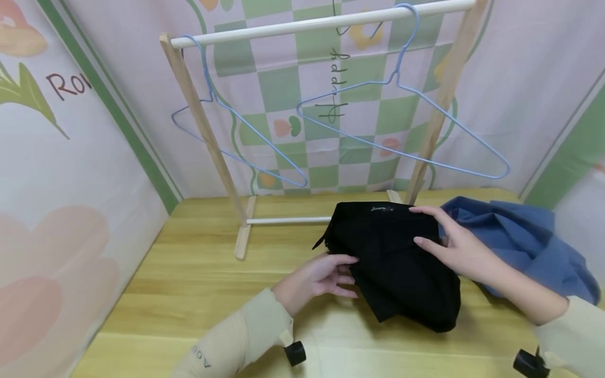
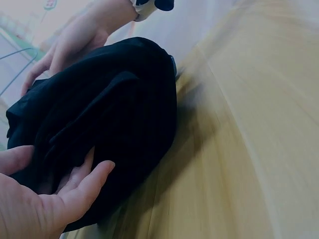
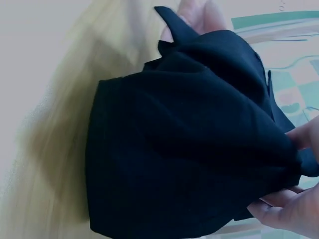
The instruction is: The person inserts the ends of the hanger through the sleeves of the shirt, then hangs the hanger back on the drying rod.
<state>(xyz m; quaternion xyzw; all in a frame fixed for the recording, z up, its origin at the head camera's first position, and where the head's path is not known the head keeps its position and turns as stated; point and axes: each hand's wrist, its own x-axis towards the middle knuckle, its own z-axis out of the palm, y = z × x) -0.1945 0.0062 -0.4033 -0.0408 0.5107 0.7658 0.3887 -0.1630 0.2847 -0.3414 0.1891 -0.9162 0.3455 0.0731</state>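
Holding a black cloth bundle (image 1: 402,262) over the right half of a wooden counter (image 1: 198,294); could be a soft bag or a folded garment, hard to tell among such dark folds. Marked with small pale lettering (image 1: 382,209) along the far edge, with a narrow black tab (image 1: 319,241) sticking out at the left and a squared corner hanging toward the near side. Gripping the far right part of it with the right hand (image 1: 454,244), with thumb and fingers closed about a fold. Touching the left side with the left hand (image 1: 326,275), fairly open, with relaxed fingers spread apart against the cloth. Dressed in beige sleeves (image 1: 236,331), with a small black device (image 1: 295,353) at each wrist. To the right on the counter, just behind the right hand, a crumpled blue cloth (image 1: 524,241). At the far side, a clothes rack (image 1: 203,126) with wooden posts and a white rail (image 1: 293,27). Hung from that rail, a left blue hanger (image 1: 212,98) and a right blue hanger (image 1: 397,72). Behind, a pale curtain (image 1: 279,89) with green checks, fruit and sideways writing; along the left, a white panel (image 1: 85,210) printed with large flowers.
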